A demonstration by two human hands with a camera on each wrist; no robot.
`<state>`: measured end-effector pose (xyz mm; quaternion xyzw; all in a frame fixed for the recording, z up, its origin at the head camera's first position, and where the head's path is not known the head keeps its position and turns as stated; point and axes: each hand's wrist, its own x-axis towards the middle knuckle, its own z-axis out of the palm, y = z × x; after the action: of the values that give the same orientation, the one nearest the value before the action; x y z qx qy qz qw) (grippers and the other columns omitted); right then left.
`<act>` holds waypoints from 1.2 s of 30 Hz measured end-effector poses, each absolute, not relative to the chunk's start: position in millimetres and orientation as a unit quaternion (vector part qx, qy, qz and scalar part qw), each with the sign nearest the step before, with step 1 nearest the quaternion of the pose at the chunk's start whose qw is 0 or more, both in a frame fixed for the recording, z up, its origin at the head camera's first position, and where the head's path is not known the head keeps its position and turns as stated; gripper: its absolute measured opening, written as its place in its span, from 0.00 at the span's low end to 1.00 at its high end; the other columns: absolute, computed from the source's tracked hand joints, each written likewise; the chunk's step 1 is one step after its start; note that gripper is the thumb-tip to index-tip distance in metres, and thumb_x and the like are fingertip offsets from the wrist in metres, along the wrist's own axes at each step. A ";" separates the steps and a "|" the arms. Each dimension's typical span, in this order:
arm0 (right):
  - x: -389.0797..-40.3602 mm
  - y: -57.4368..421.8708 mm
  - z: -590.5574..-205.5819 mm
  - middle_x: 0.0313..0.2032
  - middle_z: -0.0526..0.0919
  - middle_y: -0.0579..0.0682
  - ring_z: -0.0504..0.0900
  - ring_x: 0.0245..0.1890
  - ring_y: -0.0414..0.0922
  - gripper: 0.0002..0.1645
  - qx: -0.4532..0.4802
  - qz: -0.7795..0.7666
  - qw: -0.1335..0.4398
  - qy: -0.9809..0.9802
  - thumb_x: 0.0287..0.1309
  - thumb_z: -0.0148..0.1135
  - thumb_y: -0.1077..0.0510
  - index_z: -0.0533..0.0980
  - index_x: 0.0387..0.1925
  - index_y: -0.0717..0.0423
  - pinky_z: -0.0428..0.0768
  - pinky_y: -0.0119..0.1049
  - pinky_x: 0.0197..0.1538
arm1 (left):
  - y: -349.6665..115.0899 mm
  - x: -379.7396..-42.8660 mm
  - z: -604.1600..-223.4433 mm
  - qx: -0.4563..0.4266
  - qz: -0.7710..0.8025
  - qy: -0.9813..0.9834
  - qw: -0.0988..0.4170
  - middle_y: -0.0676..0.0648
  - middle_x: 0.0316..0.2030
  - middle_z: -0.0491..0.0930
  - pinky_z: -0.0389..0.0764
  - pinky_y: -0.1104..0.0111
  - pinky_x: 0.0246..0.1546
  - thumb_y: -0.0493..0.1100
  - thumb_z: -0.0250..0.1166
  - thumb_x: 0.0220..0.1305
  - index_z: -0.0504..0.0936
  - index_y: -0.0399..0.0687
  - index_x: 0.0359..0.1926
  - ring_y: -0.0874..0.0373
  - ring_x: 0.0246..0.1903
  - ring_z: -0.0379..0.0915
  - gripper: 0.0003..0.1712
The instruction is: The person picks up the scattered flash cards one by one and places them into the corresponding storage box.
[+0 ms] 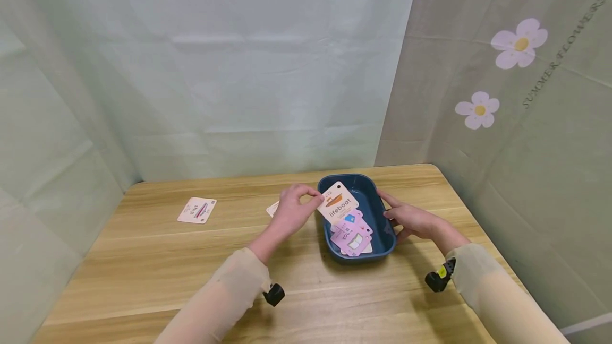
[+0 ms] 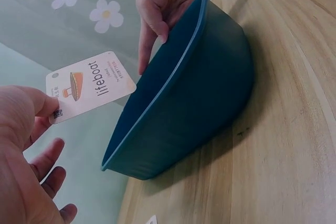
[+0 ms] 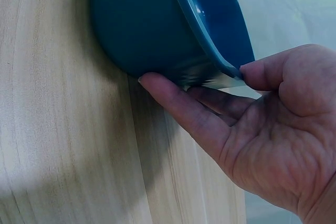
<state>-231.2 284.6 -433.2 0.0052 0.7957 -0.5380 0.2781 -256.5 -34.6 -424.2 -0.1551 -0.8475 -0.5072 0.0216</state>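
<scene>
My left hand (image 1: 292, 210) pinches a lifeboat card (image 1: 338, 203) by its edge between thumb and fingers, over the left part of a dark blue plastic basin (image 1: 375, 206). In the left wrist view the card (image 2: 92, 85) is tilted above the rim, its picture and word showing. Several cards lie in the basin, among them a pink one with a book picture (image 1: 353, 240); others are partly covered. My right hand (image 1: 415, 219) holds the basin's right side. The right wrist view has its thumb at the rim and its fingers against the outer wall.
A ship card (image 1: 197, 210) lies on the wooden table (image 1: 143, 259), well to the left. Another card (image 1: 272, 208) sticks out from behind my left hand, mostly hidden. Hanging cloth (image 1: 248, 68) stands behind the table, with flower-printed cloth (image 1: 550, 137) along the right.
</scene>
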 end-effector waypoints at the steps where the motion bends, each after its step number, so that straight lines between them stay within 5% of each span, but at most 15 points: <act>1: -231.3 284.7 -433.3 0.79 0.36 0.68 0.63 0.68 0.74 0.43 0.005 -0.538 0.278 0.796 0.77 0.39 0.62 0.35 0.82 0.36 0.84 0.59 0.48 | -33.7 -256.8 -424.9 -0.156 -0.506 -0.848 0.021 0.47 0.54 0.81 0.61 0.45 0.67 0.50 0.69 0.67 0.89 0.55 0.38 0.42 0.65 0.63 0.06; 11: -231.2 284.0 -432.8 0.79 0.37 0.69 0.66 0.66 0.71 0.43 0.006 -0.538 0.276 0.797 0.77 0.39 0.62 0.35 0.82 0.36 0.84 0.58 0.48 | -23.3 -256.8 -428.2 -0.161 -0.492 -0.855 0.014 0.51 0.49 0.81 0.66 0.47 0.62 0.51 0.70 0.66 0.89 0.58 0.36 0.45 0.60 0.66 0.05; 18: -231.5 284.2 -433.5 0.78 0.38 0.69 0.67 0.66 0.71 0.43 0.005 -0.539 0.275 0.796 0.77 0.39 0.62 0.35 0.82 0.36 0.84 0.58 0.47 | -19.2 -255.2 -431.1 -0.159 -0.472 -0.867 0.007 0.50 0.54 0.78 0.69 0.46 0.59 0.53 0.69 0.66 0.88 0.62 0.36 0.45 0.61 0.65 0.05; 36: -230.9 284.5 -434.7 0.78 0.37 0.69 0.64 0.68 0.72 0.43 0.005 -0.542 0.273 0.795 0.78 0.38 0.62 0.35 0.82 0.35 0.84 0.58 0.47 | -9.4 -252.1 -435.4 -0.192 -0.381 -0.904 0.015 0.47 0.54 0.79 0.69 0.49 0.60 0.53 0.69 0.66 0.89 0.57 0.38 0.44 0.60 0.65 0.08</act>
<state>-230.9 284.5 -434.7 0.0055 0.7946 -0.5423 0.2730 -252.1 -9.4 -435.4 -0.1923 -0.9041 -0.3814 0.0152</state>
